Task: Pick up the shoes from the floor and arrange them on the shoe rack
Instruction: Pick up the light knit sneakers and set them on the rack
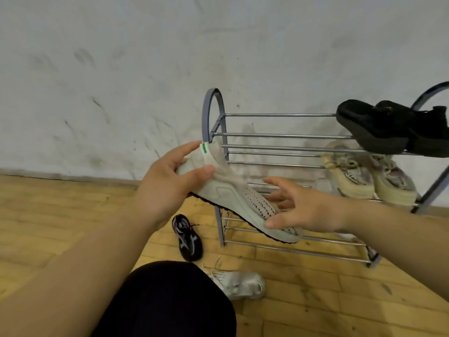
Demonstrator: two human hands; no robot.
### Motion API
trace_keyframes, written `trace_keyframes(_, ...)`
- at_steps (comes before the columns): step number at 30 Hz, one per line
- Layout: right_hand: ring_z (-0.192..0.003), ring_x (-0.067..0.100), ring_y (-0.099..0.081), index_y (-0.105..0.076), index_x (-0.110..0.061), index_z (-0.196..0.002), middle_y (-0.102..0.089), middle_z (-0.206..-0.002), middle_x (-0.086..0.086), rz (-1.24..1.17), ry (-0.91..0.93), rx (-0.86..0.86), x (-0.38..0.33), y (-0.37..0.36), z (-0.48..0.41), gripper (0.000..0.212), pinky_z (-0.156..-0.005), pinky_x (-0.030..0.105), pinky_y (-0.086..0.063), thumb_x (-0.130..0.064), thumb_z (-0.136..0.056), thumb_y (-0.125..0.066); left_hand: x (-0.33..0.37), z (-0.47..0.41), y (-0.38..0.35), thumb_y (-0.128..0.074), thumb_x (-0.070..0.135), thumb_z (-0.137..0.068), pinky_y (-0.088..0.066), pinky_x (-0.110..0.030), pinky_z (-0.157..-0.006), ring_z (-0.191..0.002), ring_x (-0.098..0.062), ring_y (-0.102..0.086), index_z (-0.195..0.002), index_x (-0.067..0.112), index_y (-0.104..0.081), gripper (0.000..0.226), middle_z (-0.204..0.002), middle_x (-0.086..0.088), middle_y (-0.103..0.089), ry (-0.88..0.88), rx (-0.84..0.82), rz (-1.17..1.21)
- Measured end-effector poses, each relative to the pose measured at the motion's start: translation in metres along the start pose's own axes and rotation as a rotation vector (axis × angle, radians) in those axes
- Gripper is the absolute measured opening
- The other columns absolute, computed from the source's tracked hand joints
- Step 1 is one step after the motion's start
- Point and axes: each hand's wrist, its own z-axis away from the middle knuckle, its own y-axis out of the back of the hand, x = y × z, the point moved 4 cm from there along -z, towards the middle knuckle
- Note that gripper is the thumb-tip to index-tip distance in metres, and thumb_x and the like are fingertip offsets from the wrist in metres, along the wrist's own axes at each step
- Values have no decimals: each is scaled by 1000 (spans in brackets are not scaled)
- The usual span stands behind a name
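Floor: pale wooden blocks, worn, laid in a brick pattern.
Wall: white, scuffed with dark smears and scratches; a grey skirting strip runs along where it meets the wood.
Shoe rack: grey metal, three tiers of thin rods between arched end frames, standing against the wall to the right of centre.
Top tier: pair of black shoes at the right end, toes overhanging the front rod.
Middle tier: pair of beige sneakers at the right end, just below the black pair.
Open room on the rack: the left stretch of the top and middle tiers shows only bare rods; the bottom tier is partly hidden behind the hands.
Pale knit shoe: off the ground, held in front of the rack's left end, heel high, toe tilted down to the right.
Left hand: grips the shoe's heel and collar, thumb across the near side.
Right hand: fingers straight and spread past the toe, thumb resting on the toe's edge.
Small black shoe: on the floor, just beside the rack's left front leg.
White sneaker: on the floor, touching the person's dark-clothed knee.
Left of the rack: bare wood up to the skirting.
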Motion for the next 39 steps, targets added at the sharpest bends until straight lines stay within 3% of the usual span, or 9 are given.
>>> trace_keyframes(6,-138,3,-42,-26,-47,-154,-47,-145,-15,-145,0,-73,10,-40,-62,114,-105,22,-41,-70,-56,-79,-73,-20,43,-79,34,-69,-62,-39,-79,-91,-20,-75,-130,38,-66,62,-124,-8,-69,201,100,191)
trace_keyframes(11,-143,3,-34,-20,-51,-156,-35,-154,-23,-34,-76,-216,48,-78,-105,111,-116,31,-34,-75,-65,-79,-160,-23,49,-70,21,-92,-62,-39,-74,-90,-19,-74,-142,40,-55,56,-118,-9,-71,416,111,230)
trace_keyframes(16,-138,8,-47,-20,-51,-157,-41,-153,-15,-13,-229,-285,118,-107,-133,108,-102,26,-48,-62,-71,-85,-254,-14,33,-86,30,-67,-62,-40,-83,-104,-25,-75,-155,55,-22,111,-130,-9,-67,577,-95,157)
trace_keyframes(18,-123,9,-57,-20,-49,-157,-46,-147,-12,-25,-266,-306,143,-115,-140,113,-90,25,-56,-54,-69,-90,-284,-16,26,-90,31,-66,-60,-31,-87,-109,-13,-72,-155,57,-17,119,-132,0,-65,551,-227,24)
trace_keyframes(22,-123,5,-53,-24,-49,-156,-48,-144,-18,201,-246,-232,189,-132,-154,114,-105,27,-48,-61,-63,-88,-336,-18,6,-97,44,-62,-45,-22,-107,-128,7,-53,-153,54,-29,115,-143,26,-51,547,-545,-241)
trace_keyframes(28,-123,7,-47,-34,-36,-152,-45,-139,-15,-50,-440,181,262,-165,-171,88,-92,29,-44,-54,-79,-81,-378,1,20,-89,23,-74,-56,-15,-75,-95,0,-72,-121,36,-67,53,-105,18,-76,672,-219,-164)
trace_keyframes(32,-127,16,-51,-29,-41,-152,-43,-152,-8,-131,-563,67,303,-206,-177,83,-98,40,-52,-58,-82,-71,-396,38,57,-91,33,-73,-60,-42,-89,-102,-17,-74,-121,38,-70,53,-112,4,-77,792,46,-51)
trace_keyframes(36,-125,19,-52,-24,-31,-158,-42,-154,-2,-47,-496,-87,300,-230,-193,89,-100,41,-53,-51,-85,-71,-409,60,64,-85,30,-81,-51,-22,-78,-96,0,-70,-129,36,-63,53,-113,14,-73,819,227,-179)
trace_keyframes(39,-104,17,-59,-35,-27,-151,-54,-127,-3,-40,-527,-33,291,-232,-202,73,-84,35,-56,-47,-89,-70,-419,62,49,-86,32,-81,-47,-25,-86,-104,2,-63,-134,36,-55,62,-118,21,-64,831,177,-279)
